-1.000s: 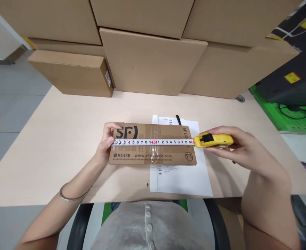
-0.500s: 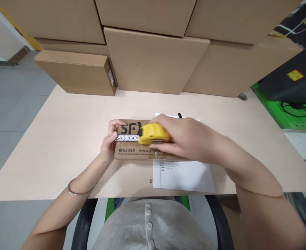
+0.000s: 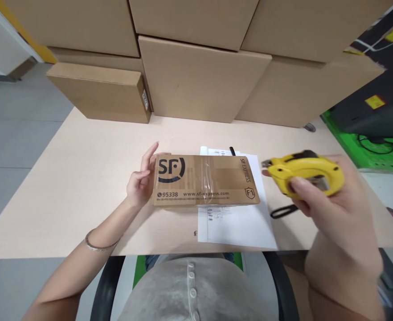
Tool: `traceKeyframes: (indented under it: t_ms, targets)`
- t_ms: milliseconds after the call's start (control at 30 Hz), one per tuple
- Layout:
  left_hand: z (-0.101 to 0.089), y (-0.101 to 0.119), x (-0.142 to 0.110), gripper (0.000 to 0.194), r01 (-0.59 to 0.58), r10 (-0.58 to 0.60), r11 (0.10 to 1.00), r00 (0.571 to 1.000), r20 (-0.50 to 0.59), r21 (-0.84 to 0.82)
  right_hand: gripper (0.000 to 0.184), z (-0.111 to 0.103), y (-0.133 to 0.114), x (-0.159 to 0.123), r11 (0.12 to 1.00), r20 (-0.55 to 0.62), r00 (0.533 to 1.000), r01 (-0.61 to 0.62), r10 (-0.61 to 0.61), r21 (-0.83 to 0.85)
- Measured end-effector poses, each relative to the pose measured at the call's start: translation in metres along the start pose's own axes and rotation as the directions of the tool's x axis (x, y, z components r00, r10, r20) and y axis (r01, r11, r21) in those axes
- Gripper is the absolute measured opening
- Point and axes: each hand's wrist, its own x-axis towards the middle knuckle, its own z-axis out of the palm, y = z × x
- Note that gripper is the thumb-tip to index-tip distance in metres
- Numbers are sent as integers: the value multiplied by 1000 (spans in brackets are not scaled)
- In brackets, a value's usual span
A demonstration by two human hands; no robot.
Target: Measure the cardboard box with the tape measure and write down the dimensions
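The tape measure (image 3: 298, 167) is yellow and black. The carton (image 3: 210, 180) is brown with dark print; the near shirt (image 3: 219, 290) is mottled grey.

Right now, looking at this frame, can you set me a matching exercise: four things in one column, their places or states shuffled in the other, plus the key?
1. Tape measure
2. SF box
3. Paper
4. Bracelet

A. White, partly covered from view
B. Around the left forearm
C. Yellow, in the right hand
D. Brown, printed with "95338"

Pairs: 1-C, 2-D, 3-A, 4-B
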Motion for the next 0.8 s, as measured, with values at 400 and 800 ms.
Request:
traceKeyframes:
  t_ms: [400,800]
  targets:
    - [-7,24,-15,55,61,-64,992,998,22,109,44,-4,7,4,809,320,915,-375,246,452]
    - [24,1,-48,109,-662,296,607,702,648,440,45,75,24,73,751,504,857,-402,108,523]
